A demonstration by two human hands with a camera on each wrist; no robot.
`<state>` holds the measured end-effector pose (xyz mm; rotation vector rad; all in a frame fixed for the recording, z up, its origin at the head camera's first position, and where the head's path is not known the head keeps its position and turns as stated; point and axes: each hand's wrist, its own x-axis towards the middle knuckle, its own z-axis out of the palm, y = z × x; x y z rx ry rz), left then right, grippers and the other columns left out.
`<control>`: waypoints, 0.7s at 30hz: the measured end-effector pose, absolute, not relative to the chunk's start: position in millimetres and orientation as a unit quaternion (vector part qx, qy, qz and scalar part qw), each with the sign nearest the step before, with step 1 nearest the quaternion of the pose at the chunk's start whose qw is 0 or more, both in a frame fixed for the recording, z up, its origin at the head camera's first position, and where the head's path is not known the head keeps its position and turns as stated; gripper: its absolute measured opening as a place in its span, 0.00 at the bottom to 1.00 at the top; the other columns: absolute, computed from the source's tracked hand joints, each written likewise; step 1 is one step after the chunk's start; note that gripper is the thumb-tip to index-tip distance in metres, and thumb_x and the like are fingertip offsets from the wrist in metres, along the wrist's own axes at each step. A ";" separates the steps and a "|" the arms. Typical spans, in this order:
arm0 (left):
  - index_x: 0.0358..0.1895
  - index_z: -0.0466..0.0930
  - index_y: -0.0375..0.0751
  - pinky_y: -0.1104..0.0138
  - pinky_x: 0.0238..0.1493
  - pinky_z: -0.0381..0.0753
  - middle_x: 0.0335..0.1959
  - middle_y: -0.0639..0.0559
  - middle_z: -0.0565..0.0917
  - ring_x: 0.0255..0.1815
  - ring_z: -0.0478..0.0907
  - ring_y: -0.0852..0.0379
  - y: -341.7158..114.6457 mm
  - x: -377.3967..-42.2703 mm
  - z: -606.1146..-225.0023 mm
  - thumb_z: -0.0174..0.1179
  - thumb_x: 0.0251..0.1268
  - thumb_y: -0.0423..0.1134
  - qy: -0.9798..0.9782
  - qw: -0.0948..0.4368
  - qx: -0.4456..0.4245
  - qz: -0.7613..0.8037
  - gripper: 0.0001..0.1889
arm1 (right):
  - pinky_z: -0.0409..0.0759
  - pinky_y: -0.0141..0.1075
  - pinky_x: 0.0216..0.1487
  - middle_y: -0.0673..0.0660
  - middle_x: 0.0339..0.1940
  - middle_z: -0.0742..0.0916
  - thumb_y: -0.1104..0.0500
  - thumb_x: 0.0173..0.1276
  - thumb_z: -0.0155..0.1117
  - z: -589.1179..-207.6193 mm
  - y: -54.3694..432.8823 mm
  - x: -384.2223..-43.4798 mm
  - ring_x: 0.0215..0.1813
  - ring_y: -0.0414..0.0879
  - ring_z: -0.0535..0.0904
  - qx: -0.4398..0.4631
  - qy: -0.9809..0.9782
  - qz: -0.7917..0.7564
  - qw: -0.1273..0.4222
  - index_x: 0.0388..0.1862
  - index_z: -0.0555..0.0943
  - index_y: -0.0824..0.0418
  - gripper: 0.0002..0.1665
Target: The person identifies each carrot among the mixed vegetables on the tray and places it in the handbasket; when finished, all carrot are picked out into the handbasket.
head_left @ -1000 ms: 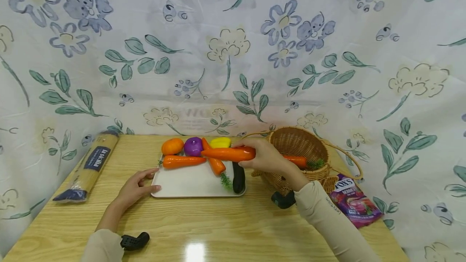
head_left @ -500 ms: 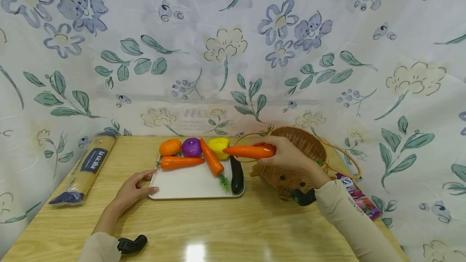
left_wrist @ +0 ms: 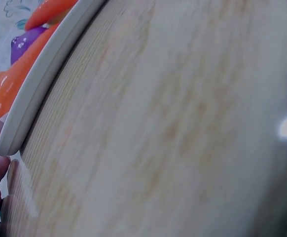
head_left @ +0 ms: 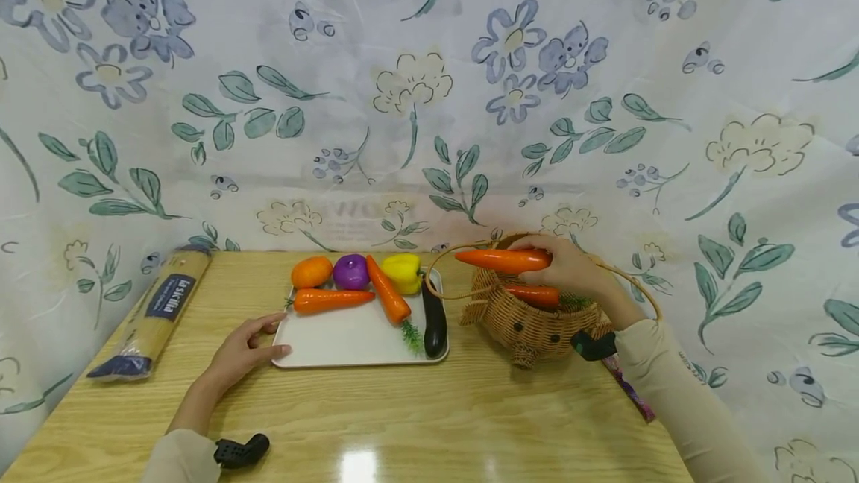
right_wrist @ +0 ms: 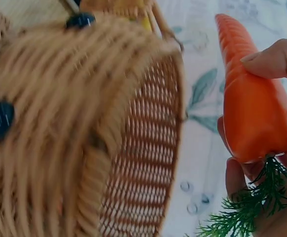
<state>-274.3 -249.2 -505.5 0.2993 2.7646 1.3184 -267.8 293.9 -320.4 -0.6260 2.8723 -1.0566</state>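
Holding a carrot (head_left: 499, 261) above the mouth of a wicker basket (head_left: 496, 311), right hand (head_left: 576, 273) clamped on the thick end, thumb on one side, fingers curled round the other. Carrot roughly level, tip pointing left; green fronds (right_wrist: 259, 202) trail from the thick end in the right wrist view. That view also shows a gap between carrot and basket, no contact.

Already inside the basket: a second carrot (head_left: 537, 295), lying low by the near rim.

Left hand (head_left: 244, 349) at the left end of a white tray (head_left: 329, 341), thumb and fingers parted, touching the edge by the near corner; steadying it, perhaps.

On the tray: a level carrot (head_left: 332, 300), a slanted carrot (head_left: 388, 291), dark eggplant (head_left: 435, 323) along the right end, yellow pepper (head_left: 403, 273), round purple vegetable (head_left: 350, 272), small pumpkin (head_left: 312, 272). Pasta packet (head_left: 157, 311) well apart, far left on the desk (head_left: 403, 416).

Step in hand, by my reading: placing, with the carrot not yet in. Next move would call for lowering it past the rim, tip kept clear of the left handle (head_left: 428, 274), and loosening the fingers only once it rests beside the second carrot.
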 end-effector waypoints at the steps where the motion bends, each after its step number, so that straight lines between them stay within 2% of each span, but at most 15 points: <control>1: 0.72 0.68 0.38 0.65 0.37 0.61 0.57 0.36 0.75 0.37 0.62 0.54 -249.1 -274.2 -505.7 0.68 0.62 0.46 0.898 0.032 0.098 0.428 0.36 | 0.73 0.43 0.43 0.60 0.50 0.83 0.62 0.59 0.69 -319.0 297.1 -268.7 0.42 0.52 0.75 -0.200 0.920 -0.336 0.011 0.58 0.81 0.56 0.25; 12: 0.72 0.68 0.39 0.63 0.37 0.61 0.57 0.36 0.75 0.38 0.62 0.53 -249.8 -273.2 -506.7 0.68 0.62 0.47 0.899 0.035 0.096 0.426 0.36 | 0.71 0.41 0.36 0.64 0.49 0.82 0.59 0.59 0.69 -311.0 328.5 -279.5 0.38 0.51 0.73 -0.165 0.942 -0.291 0.014 0.57 0.81 0.58 0.25; 21: 0.71 0.68 0.38 0.64 0.37 0.60 0.57 0.36 0.76 0.37 0.62 0.54 -248.5 -272.5 -505.4 0.68 0.62 0.46 0.897 0.027 0.098 0.431 0.35 | 0.74 0.40 0.39 0.62 0.49 0.83 0.60 0.59 0.69 -317.2 350.7 -296.3 0.40 0.51 0.74 -0.153 0.948 -0.276 0.040 0.56 0.80 0.59 0.24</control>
